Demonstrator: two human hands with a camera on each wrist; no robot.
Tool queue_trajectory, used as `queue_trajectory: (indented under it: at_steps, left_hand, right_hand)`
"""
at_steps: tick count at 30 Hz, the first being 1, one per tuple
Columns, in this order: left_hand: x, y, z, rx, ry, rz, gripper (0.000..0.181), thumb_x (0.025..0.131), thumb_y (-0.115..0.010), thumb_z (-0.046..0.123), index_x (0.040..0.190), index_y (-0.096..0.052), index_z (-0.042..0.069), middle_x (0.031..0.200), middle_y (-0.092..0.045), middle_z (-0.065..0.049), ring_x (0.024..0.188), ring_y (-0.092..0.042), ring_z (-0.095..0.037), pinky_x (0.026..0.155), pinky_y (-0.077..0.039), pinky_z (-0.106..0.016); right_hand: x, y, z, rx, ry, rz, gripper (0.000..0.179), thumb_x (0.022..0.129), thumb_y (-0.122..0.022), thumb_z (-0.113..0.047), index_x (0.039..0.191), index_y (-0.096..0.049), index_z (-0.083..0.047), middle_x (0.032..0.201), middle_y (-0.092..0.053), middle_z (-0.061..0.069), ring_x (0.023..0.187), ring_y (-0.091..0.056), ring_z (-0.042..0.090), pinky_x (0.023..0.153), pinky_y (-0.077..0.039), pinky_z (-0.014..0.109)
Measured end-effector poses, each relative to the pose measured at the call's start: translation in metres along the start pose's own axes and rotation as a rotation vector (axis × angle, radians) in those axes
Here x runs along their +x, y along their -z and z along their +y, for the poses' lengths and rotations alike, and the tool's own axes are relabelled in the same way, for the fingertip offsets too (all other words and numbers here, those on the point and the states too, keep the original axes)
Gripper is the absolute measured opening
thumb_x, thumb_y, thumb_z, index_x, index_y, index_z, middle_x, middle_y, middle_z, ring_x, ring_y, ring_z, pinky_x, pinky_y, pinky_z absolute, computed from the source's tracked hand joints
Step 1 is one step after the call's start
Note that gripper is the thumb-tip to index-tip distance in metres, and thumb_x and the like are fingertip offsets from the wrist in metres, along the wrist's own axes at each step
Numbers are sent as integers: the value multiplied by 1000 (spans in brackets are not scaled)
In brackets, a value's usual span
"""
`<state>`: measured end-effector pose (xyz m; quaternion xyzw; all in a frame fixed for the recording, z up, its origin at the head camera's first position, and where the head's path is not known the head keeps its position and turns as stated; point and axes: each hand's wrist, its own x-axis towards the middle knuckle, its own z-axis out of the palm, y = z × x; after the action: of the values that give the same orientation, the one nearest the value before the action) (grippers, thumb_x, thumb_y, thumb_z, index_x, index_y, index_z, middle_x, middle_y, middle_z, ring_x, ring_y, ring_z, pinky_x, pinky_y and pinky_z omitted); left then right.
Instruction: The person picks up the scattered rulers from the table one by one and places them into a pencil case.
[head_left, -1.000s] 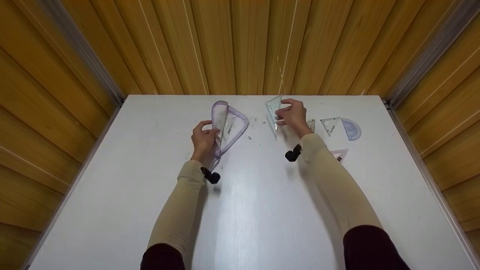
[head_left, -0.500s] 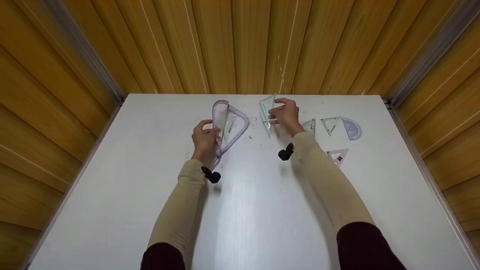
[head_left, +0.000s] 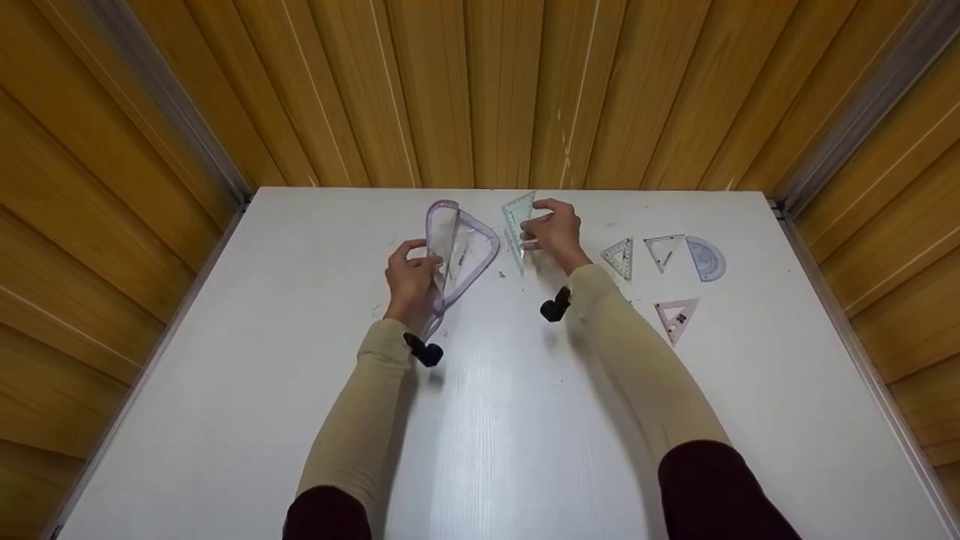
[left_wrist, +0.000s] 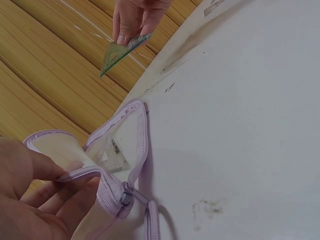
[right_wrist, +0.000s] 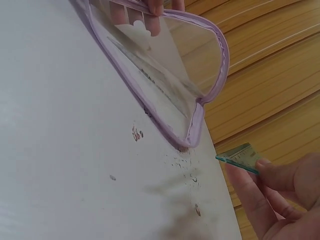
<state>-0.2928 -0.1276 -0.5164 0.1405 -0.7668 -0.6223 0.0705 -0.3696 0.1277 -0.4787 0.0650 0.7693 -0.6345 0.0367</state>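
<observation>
Wood-look panels (head_left: 495,90) fill the top of the head view and run down both sides. Below them the white tabletop (head_left: 480,427) spreads across the rest of the frame. Two arms in beige sleeves (head_left: 645,367), dark maroon nearer the bottom edge, reach up toward the centre.

The clear pouch (head_left: 475,274) with a lilac zip border lies just above the middle of the frame, its mouth spread and one flap lifted on its left side. The left hand (head_left: 409,279) pinches that flap between thumb and fingers. To the right of the pouch and apart from it, the right hand (head_left: 559,232) grips a green-tinted set square (head_left: 516,217), tilted, between thumb and fingers.

At the right of the frame lie a pink triangle (head_left: 681,318), lowest of its group, and a bluish protractor (head_left: 705,259), farthest right. Left of the protractor are a clear triangle (head_left: 666,255) just beside it and a ruled triangle (head_left: 625,261) farther left. A transparent set square (left_wrist: 117,159) shows inside the pouch. Black wrist cameras (head_left: 556,304) sit at both cuffs. Dark specks (right_wrist: 137,133) dot the white surface near the pouch.
</observation>
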Motion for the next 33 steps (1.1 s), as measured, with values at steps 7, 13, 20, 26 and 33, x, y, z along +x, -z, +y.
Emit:
queue_trajectory:
  at_steps: [7,13,20,26,33]
  left_hand:
    - [-1,0,0,-9,8,-3,41,94,-71,7,134,-63,6,105,-76,-15,87,-71,-24,68,-51,-31]
    - [-4,2,0,7,-11,6,41,94,-72,9,134,-63,6,106,-76,-14,90,-72,-26,71,-53,-33]
    - [-5,1,0,18,-38,12,39,94,-71,7,133,-64,5,105,-77,-16,90,-73,-26,69,-51,-31]
    - [-5,1,1,9,-7,-2,40,95,-69,8,135,-62,7,107,-76,-15,91,-72,-26,72,-52,-33]
    - [-5,0,1,-9,-12,4,37,95,-68,6,132,-64,7,104,-76,-15,87,-72,-25,67,-51,-31]
  right_hand:
    - [-2,-18,-1,-32,-36,-11,52,91,-75,-1,139,-58,-7,102,-71,15,85,-75,21,67,-60,30]
    - [-3,-37,-1,-25,-28,-18,49,90,-75,-2,136,-60,-7,100,-71,15,82,-75,21,68,-60,32]
    - [-5,-56,0,-47,-64,-4,48,91,-76,-4,136,-61,-8,96,-73,13,79,-75,20,74,-60,37]
    - [-7,-68,0,-30,-95,6,48,92,-74,-3,137,-60,-7,96,-74,14,78,-76,20,75,-60,36]
    - [-11,-80,1,13,-107,27,48,92,-74,-1,137,-59,-6,101,-72,14,79,-75,20,72,-60,34]
